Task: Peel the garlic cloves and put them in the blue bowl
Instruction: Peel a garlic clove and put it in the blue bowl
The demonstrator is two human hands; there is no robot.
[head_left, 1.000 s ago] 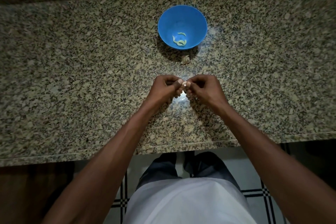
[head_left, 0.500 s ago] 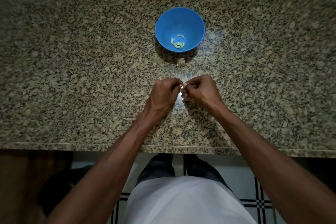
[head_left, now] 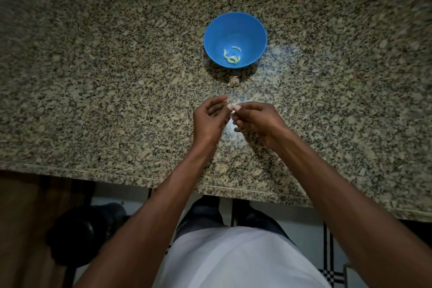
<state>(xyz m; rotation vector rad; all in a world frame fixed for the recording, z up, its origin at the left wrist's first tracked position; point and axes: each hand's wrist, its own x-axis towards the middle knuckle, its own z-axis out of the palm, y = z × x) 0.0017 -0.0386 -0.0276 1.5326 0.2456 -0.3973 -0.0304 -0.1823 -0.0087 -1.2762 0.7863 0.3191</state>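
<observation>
Speckled granite counter [head_left: 93,100]; both hands' [head_left: 211,119] [head_left: 256,121] grip pinches one small pale garlic clove [head_left: 232,108].

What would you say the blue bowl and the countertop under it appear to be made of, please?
The blue bowl looks like plastic: uniform saturated colour, thin rim, soft matte sheen, though glazed ceramic cannot be ruled out. The countertop appears to be polished granite: speckled beige, grey and black grains, with a glossy glare patch beside the bowl. An engineered stone imitation would look similar.

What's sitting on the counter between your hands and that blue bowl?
In the head view, a small piece of garlic lies on the granite counter, just in front of the blue bowl, clear of both hands.
</observation>
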